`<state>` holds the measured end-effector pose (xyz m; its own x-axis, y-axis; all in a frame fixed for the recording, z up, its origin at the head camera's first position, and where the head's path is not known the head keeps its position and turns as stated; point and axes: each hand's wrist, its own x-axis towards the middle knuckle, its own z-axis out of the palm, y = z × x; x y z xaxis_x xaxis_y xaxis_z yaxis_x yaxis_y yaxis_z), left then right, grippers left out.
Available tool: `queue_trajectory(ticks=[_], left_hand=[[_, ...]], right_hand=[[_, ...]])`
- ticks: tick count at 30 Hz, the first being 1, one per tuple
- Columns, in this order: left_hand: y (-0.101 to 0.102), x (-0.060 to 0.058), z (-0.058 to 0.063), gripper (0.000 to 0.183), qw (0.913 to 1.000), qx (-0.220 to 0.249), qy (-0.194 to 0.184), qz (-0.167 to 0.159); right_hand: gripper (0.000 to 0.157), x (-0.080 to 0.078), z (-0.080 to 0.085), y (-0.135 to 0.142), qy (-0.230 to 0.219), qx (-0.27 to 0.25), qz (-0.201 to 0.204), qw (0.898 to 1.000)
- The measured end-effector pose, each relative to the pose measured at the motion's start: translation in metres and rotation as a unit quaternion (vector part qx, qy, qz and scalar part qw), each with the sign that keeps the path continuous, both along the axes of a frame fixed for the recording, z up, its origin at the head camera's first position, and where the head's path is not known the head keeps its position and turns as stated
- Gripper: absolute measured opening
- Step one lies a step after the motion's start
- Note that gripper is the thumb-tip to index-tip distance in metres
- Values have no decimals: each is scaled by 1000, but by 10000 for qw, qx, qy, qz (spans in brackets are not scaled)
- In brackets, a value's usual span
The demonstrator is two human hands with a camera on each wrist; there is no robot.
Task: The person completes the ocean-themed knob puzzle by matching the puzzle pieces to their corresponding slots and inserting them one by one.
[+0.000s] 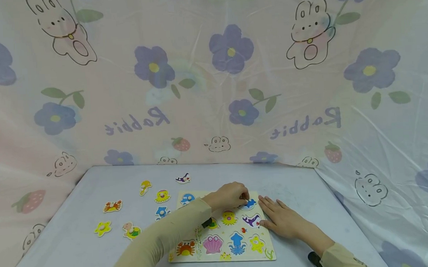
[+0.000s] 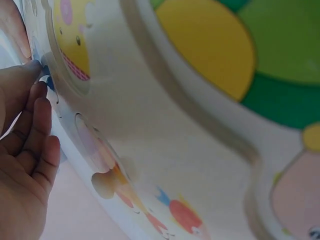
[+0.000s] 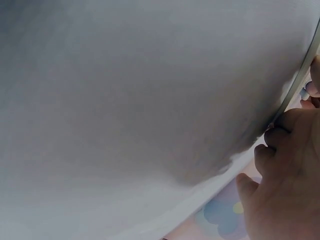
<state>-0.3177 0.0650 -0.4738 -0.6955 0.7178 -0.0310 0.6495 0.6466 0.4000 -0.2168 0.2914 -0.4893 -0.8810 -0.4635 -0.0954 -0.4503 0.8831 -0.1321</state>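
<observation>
A sea-animal puzzle board (image 1: 196, 256) lies on the table, with printed recesses such as a crab (image 1: 185, 248), a pink shell (image 1: 213, 244), a squid (image 1: 237, 243) and a starfish (image 1: 256, 243). At its upper right corner my left hand (image 1: 228, 195) pinches a blue sea-animal puzzle piece (image 1: 250, 204) between thumb and fingertips, right over the board. In the left wrist view the same hand (image 2: 27, 145) has its other fingers loosely bent. My right hand (image 1: 284, 218) rests along the board's right edge, fingers extended, thumb by the purple whale picture (image 1: 252, 220).
Left of the board lie loose knobbed pieces: a crab (image 1: 112, 206), a starfish (image 1: 103, 228), a turtle (image 1: 132, 231), a seahorse (image 1: 145, 187), a yellow octopus (image 1: 162, 196), a blue squid (image 1: 162, 212) and a purple whale (image 1: 183, 178). A patterned curtain (image 1: 198, 110) hangs behind the table.
</observation>
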Motion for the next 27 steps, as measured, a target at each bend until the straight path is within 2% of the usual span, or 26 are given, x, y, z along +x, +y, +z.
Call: queue_trajectory(ticks=[9, 14, 20, 27], left_hand=[[-3, 0, -2, 10, 10000, -32, 26, 54], [-5, 1, 1, 11, 9999, -38, 116, 30], [-13, 1, 11, 13, 9997, 147, 148, 83], [-32, -2, 31, 17, 9968, 635, 464, -141]], right_hand=[[77, -3, 0, -2, -29, -15, -14, 10000], [77, -3, 0, -3, -43, 11, -12, 10000], [77, -2, 2, -3, -83, 1, -35, 10000], [77, 0, 3, -2, -144, -6, -145, 9998]])
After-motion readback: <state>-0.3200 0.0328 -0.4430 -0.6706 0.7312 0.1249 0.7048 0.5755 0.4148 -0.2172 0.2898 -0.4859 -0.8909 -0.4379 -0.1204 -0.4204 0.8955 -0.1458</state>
